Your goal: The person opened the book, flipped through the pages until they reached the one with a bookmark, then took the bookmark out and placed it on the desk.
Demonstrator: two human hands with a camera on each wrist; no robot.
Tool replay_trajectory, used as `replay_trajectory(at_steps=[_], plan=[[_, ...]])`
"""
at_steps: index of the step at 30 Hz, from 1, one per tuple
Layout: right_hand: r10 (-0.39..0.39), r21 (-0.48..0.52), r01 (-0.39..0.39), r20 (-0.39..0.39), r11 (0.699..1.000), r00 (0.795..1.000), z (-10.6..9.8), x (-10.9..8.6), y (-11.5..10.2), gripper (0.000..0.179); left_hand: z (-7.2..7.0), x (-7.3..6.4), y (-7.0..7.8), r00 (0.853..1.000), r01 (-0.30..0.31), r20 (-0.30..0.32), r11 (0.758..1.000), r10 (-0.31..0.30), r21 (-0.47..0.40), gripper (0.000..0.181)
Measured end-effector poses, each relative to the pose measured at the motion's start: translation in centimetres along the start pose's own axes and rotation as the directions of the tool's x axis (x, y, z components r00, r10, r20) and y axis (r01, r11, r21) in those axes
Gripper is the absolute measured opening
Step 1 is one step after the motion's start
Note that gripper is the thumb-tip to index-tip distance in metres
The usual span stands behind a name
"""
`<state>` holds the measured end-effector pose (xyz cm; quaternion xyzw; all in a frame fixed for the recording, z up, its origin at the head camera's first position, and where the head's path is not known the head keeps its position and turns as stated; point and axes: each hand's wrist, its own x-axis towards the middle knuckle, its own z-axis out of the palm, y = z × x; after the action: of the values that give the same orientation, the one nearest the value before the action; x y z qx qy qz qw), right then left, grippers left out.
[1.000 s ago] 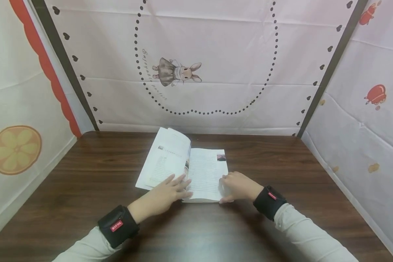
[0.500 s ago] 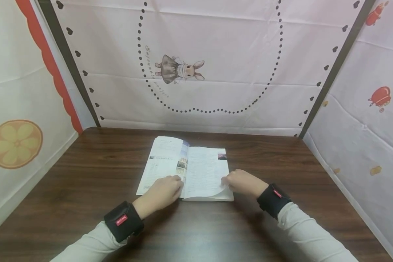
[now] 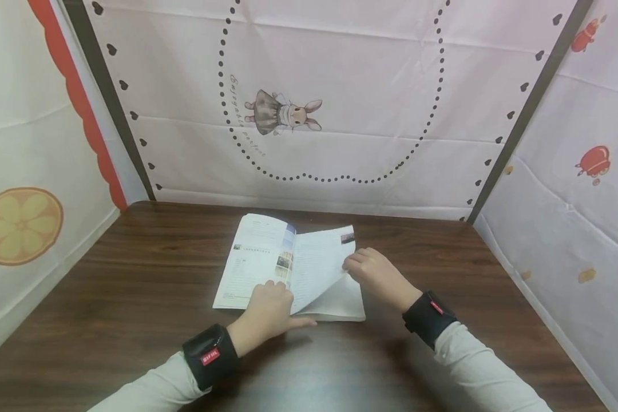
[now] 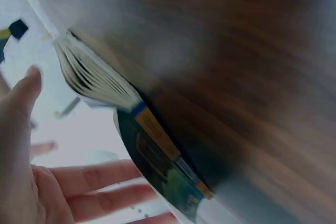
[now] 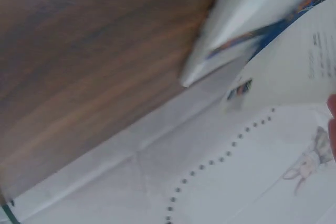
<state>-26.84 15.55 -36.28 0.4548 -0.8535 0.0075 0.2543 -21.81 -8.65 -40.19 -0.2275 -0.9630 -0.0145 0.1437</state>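
Note:
An open book [image 3: 260,243] lies on the brown wood-grain table, its printed left page flat with photos along the inner edge. My left hand [image 3: 268,309] rests at the lower inner part of that page, thumb stretched out to the right. In the left wrist view its fingers [image 4: 100,177] are extended along the book's dark green cover [image 4: 163,161]. At the book's right edge my right hand [image 3: 378,277] pinches a lifted page [image 3: 314,263], which curves up from the pages beneath. The right wrist view catches this raised page [image 5: 294,66] with just fingertips [image 5: 332,124] at the frame's edge.
The dark table [image 3: 149,274] surrounds the book. A white cloth wall [image 3: 365,114] with a printed rabbit and dotted line stands behind it; printed side walls rise at left [image 3: 10,143] and right [image 3: 561,217].
The left-hand pages have come down flat. My right hand has moved up and raised a right page by its edge. My left hand has shifted slightly, its thumb now spread.

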Motion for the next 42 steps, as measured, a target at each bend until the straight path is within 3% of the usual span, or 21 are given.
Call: replay_trajectory(at_steps=[5,10,14,19,22,24,25,28,31,33,35,36,38,42], plan=[[-0.029,-0.019,0.027,-0.151,0.999,0.988,-0.7,1.0,-0.8,0.025,0.0,0.5,0.7,0.997,-0.010,-0.076,0.997,0.016,0.073,0.057],[-0.012,-0.012,0.009,-0.195,1.000,0.981,-1.0,1.7,-1.3,0.024,0.2,0.8,0.8,0.992,-0.016,-0.125,0.997,0.025,0.077,0.030],[-0.002,0.009,0.004,-0.227,1.000,0.974,-0.9,2.0,-1.3,0.023,0.3,0.9,0.7,0.991,-0.007,-0.131,0.999,0.012,0.041,0.021],[0.038,0.079,-0.019,-0.251,0.997,0.967,-0.7,1.8,-1.0,0.026,0.2,0.8,0.2,0.994,0.059,-0.092,0.998,-0.061,-0.021,0.028],[0.081,0.104,-0.059,-0.223,0.993,0.972,-0.7,1.3,-0.9,0.030,-0.3,0.9,-0.6,0.986,0.135,-0.079,0.983,-0.146,-0.123,0.034],[0.111,0.111,-0.092,-0.170,0.989,0.979,-0.7,1.0,-0.9,0.032,-0.8,0.9,-1.4,0.973,0.197,-0.069,0.952,-0.219,-0.233,0.039],[0.129,0.117,-0.114,-0.127,0.987,0.984,-0.6,0.9,-0.9,0.032,-1.0,0.9,-1.9,0.963,0.232,-0.062,0.923,-0.263,-0.307,0.039],[0.181,0.134,-0.189,0.065,0.973,0.981,-0.5,0.5,-0.8,0.030,-1.7,0.9,-3.4,0.919,0.312,-0.050,0.797,-0.392,-0.518,0.030],[0.221,0.161,-0.274,0.285,0.948,0.933,-0.2,0.2,-0.7,0.036,-2.1,0.8,-4.8,0.870,0.326,-0.070,0.677,-0.487,-0.660,0.023],[0.231,0.197,-0.328,0.398,0.924,0.888,-0.1,0.0,-0.6,0.042,-2.2,0.6,-5.4,0.849,0.332,-0.087,0.653,-0.522,-0.681,0.034],[0.219,0.235,-0.363,0.476,0.902,0.852,0.2,-0.4,-0.5,0.052,-2.2,0.3,-5.8,0.840,0.347,-0.098,0.666,-0.534,-0.660,0.043],[0.204,0.239,-0.360,0.499,0.902,0.842,0.3,-0.6,-0.5,0.057,-2.1,0.1,-5.9,0.840,0.351,-0.109,0.687,-0.531,-0.636,0.048],[0.193,0.258,-0.389,0.557,0.884,0.808,0.5,-1.0,-0.4,0.070,-2.0,-0.2,-5.9,0.849,0.341,-0.154,0.747,-0.505,-0.571,0.053],[0.189,0.264,-0.453,0.651,0.851,0.735,1.0,-1.6,-0.5,0.088,-1.9,-0.7,-5.6,0.879,0.253,-0.273,0.868,-0.390,-0.427,0.066]])
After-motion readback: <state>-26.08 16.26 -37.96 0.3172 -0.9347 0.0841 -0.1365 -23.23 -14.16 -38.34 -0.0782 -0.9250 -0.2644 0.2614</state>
